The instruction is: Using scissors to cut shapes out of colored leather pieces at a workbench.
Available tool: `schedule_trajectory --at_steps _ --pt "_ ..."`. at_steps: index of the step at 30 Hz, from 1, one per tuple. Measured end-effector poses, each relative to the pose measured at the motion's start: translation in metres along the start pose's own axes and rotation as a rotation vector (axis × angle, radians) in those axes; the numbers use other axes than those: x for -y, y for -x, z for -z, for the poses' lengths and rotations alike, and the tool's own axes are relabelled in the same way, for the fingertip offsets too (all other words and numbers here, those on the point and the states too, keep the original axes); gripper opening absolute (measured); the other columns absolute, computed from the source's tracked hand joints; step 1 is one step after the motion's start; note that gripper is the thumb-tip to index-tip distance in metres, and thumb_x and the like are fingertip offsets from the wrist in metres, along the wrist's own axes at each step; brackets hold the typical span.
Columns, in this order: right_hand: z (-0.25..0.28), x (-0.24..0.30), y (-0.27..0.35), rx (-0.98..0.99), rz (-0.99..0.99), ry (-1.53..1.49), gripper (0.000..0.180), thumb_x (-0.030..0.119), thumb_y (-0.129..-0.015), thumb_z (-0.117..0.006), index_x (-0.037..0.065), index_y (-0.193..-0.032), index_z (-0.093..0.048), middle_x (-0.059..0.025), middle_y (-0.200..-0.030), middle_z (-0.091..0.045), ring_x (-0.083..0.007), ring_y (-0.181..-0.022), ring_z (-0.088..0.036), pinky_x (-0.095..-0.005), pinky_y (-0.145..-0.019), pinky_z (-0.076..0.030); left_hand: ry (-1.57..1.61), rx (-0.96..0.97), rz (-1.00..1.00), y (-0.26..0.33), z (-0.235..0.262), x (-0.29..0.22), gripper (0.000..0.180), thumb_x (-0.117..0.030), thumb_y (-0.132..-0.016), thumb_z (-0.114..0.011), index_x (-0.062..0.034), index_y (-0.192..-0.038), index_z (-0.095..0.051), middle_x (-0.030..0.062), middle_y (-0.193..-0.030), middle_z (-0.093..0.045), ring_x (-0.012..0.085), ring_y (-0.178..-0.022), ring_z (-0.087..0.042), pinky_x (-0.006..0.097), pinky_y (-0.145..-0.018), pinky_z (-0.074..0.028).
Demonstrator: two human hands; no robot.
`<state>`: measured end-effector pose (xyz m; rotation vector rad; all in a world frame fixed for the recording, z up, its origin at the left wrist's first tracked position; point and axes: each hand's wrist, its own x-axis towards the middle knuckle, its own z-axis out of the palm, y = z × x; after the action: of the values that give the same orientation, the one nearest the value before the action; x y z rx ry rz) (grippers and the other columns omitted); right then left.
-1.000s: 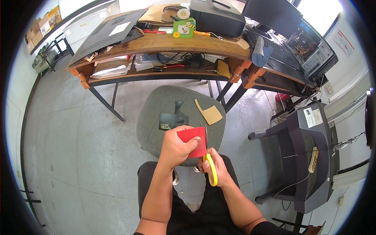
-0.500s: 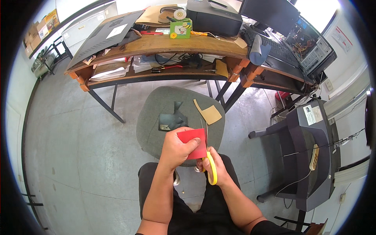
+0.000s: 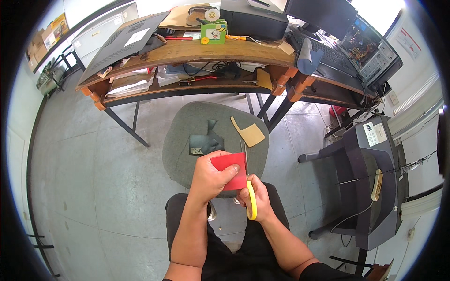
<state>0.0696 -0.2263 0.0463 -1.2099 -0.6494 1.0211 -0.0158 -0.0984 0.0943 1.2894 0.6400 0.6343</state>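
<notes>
The fingers of our left hand (image 3: 208, 174) grip the red sheet (image 3: 235, 160) over the chair's (image 3: 178, 159) 5 o'clock side; those of our right hand (image 3: 262, 202) grasp the yellow scissors (image 3: 252, 201), blades along the sheet's 3 o'clock edge. We judge trimming under way, though we cannot tell how much is cut. The tan scrap (image 3: 253, 135) at the chair's 2 o'clock looks already cut; the red sheet appears unfinished.

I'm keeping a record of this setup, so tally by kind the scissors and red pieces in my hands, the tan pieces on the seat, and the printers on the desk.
Scissors: 1
Red piece: 1
Tan piece: 1
Printer: 1
Total: 4
</notes>
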Motion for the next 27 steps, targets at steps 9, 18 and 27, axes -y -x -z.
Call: schedule_trajectory --at_steps 9,18,27 --pt "-0.0024 0.0009 0.0003 -0.044 -0.014 -0.008 0.032 0.030 -0.084 -0.062 0.005 -0.083 -0.042 0.0026 -0.059 -0.045 -0.0026 -0.048 -0.039 -0.0187 -0.043 -0.029 0.019 -0.002 -0.008 -0.0002 0.0011 0.0021 0.015 -0.005 -0.071 -0.064 0.0029 -0.084 -0.060 0.0049 -0.073 -0.063 0.0084 -0.065 -0.057 0.023 -0.061 -0.047" --pt "-0.0042 0.0054 0.0008 -0.063 -0.106 -0.046 0.028 0.023 -0.083 -0.063 0.004 -0.082 -0.042 -0.0010 -0.059 -0.048 -0.0068 -0.048 -0.045 -0.0221 -0.044 -0.036 0.092 0.016 0.013 -0.0007 0.0013 0.0035 0.015 -0.004 -0.072 -0.063 0.0040 -0.085 -0.059 0.0067 -0.074 -0.063 0.0098 -0.065 -0.058 0.024 -0.061 -0.048" --pt "-0.0003 0.0027 -0.0009 0.057 -0.019 -0.085 0.037 0.036 -0.085 -0.057 0.004 -0.091 -0.040 -0.0020 -0.069 -0.048 -0.0084 -0.060 -0.047 -0.0238 -0.054 -0.041 0.052 0.075 0.042 -0.0003 -0.0011 0.0035 0.015 -0.004 -0.072 -0.063 0.0037 -0.084 -0.059 0.0058 -0.072 -0.062 0.0089 -0.064 -0.057 0.024 -0.059 -0.047"
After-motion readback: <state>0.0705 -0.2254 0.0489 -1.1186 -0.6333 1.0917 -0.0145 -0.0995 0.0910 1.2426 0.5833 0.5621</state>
